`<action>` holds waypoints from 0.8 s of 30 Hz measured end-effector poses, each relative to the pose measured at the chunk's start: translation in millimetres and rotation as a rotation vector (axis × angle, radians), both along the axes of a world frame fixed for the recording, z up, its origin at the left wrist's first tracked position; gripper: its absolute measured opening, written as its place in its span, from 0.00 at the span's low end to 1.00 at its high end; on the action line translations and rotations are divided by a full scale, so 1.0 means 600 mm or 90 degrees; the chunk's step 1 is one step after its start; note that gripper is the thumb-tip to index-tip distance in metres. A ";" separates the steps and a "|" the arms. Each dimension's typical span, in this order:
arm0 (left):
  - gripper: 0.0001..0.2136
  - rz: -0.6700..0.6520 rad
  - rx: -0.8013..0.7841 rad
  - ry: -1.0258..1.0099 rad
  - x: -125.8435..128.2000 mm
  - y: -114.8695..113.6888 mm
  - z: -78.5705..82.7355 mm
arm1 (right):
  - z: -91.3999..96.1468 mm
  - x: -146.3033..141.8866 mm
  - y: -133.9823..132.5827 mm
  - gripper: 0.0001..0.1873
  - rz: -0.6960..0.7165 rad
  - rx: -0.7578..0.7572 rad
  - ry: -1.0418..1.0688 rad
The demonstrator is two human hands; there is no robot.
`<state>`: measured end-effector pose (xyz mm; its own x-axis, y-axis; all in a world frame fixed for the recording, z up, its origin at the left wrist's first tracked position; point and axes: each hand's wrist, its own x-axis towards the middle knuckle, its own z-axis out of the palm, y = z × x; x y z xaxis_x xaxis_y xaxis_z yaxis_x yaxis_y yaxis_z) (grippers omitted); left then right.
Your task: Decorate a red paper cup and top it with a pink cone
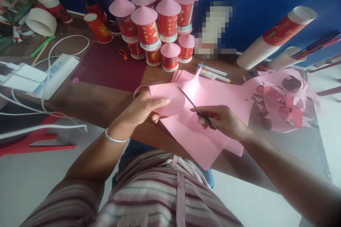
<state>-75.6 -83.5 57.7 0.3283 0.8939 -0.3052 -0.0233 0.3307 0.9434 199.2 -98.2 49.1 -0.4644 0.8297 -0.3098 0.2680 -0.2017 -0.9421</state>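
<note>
My left hand pinches a piece of pink paper with a rounded right edge, thumb on top and fingers underneath. In my right hand is a pair of scissors, their dark handle in my fingers and the blades pointing up and left. The blade tips meet the upper right edge of the paper piece. Beneath both hands lie large pink sheets, partly over the table's front edge. A curled strip of pink paper stands up just behind the scissors.
Red paper cups with pink cone tops stand stacked at the back. Pink paper scraps pile up on the right, near a tall cup stack. Two markers lie behind the sheets. A white power strip with cables is at left.
</note>
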 end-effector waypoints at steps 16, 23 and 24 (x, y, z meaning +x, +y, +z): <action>0.14 0.008 -0.004 0.008 0.003 0.001 0.003 | -0.007 0.006 -0.004 0.25 0.000 -0.001 0.022; 0.15 -0.003 0.001 0.003 0.003 0.000 0.005 | -0.009 0.008 -0.005 0.26 0.000 0.001 0.011; 0.15 -0.005 0.002 0.004 0.003 0.000 0.004 | -0.009 0.009 -0.005 0.26 0.000 0.000 0.007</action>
